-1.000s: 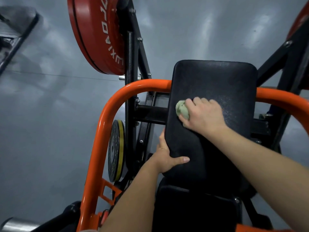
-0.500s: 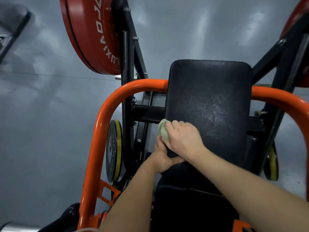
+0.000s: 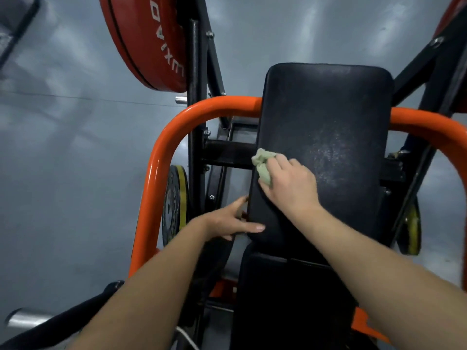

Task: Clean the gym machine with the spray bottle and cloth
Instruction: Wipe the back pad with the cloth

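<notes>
Head view showed the right hand (image 3: 290, 183) closed over a bunched pale green cloth (image 3: 262, 165), pressing it against the left edge of the black back pad (image 3: 328, 104), about halfway up. The left hand (image 3: 227, 221) lay just below, fingers straight and spread, thumb resting across the pad's lower left corner and forefinger reaching up beside the edge. It grasped nothing and seemed only to steady the pad. The step in hand looked like wiping the sprayed pad: a sheen of fine droplets lay on its middle and right, just beside the right hand's knuckles, not yet wiped. The next move would probably call for a sweep of the cloth rightward across that wet patch with firm, even pressure, then up toward the top edge. No spray bottle was in sight. Below the pad sat the black seat (image 3: 290, 299). An orange frame (image 3: 156, 178) curved round behind the pad, a big red weight plate (image 3: 141, 39) hung at upper left, and a smaller yellow-rimmed plate (image 3: 174, 203) stood inside the frame's left bend, near the left hand.
</notes>
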Tool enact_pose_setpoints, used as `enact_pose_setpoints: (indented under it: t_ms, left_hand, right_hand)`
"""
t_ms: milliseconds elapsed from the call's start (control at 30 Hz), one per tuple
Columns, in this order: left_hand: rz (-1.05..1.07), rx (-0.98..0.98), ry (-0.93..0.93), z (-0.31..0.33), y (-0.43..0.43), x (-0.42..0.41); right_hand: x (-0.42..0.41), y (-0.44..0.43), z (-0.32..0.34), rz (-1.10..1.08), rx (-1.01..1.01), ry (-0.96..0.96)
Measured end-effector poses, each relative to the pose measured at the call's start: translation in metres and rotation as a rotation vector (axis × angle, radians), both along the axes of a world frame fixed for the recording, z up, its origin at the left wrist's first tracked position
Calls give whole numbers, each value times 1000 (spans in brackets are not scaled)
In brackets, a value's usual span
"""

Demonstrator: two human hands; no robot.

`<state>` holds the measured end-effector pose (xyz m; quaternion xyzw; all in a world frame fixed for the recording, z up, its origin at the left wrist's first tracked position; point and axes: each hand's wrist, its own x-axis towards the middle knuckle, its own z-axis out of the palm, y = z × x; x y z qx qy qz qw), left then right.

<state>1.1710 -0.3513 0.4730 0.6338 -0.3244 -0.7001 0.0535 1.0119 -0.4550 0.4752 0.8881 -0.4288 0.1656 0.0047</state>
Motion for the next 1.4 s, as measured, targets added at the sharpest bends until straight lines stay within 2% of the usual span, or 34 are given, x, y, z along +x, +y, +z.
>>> enact_pose_setpoints:
  t_ms: [67,133,233,300,367,400,433,500,567,600,667,767,867,967,1033,1100,1167,1233,1300,1400]
  left_hand:
    - [-154,124,-100,-8,23,29]
    - [-245,187,-263,-16,47,49]
    - [-222,185,-408,-27,63,57]
    - [-178,96,-426,-29,57,49]
    - [-90,-21,-397,-26,47,36]
    - [-18,-67,-354,-22,41,28]
    - [55,-92,-300,-18,36,19]
    - [181,-84,-203,-11,33,5]
    - [199,-30,-161,-10,39,-7]
    - [156,-7,-157,-10,44,-11]
    - [54,75,-151,-11,56,-15]
    - [139,240,-32,-12,71,-10]
    - [123,244,0,-17,72,-3]
    - [64,229,-12,-22,72,1]
    - [71,232,-19,-26,70,-1]
    - [91,222,-43,-26,67,-3]
    - [101,219,-63,-24,66,-4]
    - [114,237,-58,-21,64,-6]
    - [110,233,-79,-17,59,-10]
    - [149,205,-133,-13,54,-18]
  right_hand:
    - [-1,19,-2,-45,60,-35]
    - [-3,43,-11,36,69,-12]
    - [-18,73,-25,410,107,70]
    - [-26,68,-22,716,92,178]
    - [-19,34,-8,889,41,254]
    - [-11,12,-1,846,-7,238]
    - [-5,-11,5,697,-72,181]
    - [1,-56,22,182,-163,75]
    - [-5,-72,30,-240,6,18]
    - [-6,-65,29,-312,91,-3]
    - [-3,-28,17,-255,103,-9]
    - [-8,55,-8,81,125,5]
    - [-33,103,-29,350,135,82]
    - [-33,88,-27,527,79,165]
    - [-21,49,-15,460,4,152]
    - [-5,-3,7,157,-33,101]
    - [4,-46,31,-185,92,145]
    - [7,-59,35,-343,221,146]
    - [9,-36,28,-319,210,88]
    - [4,47,1,-55,183,54]
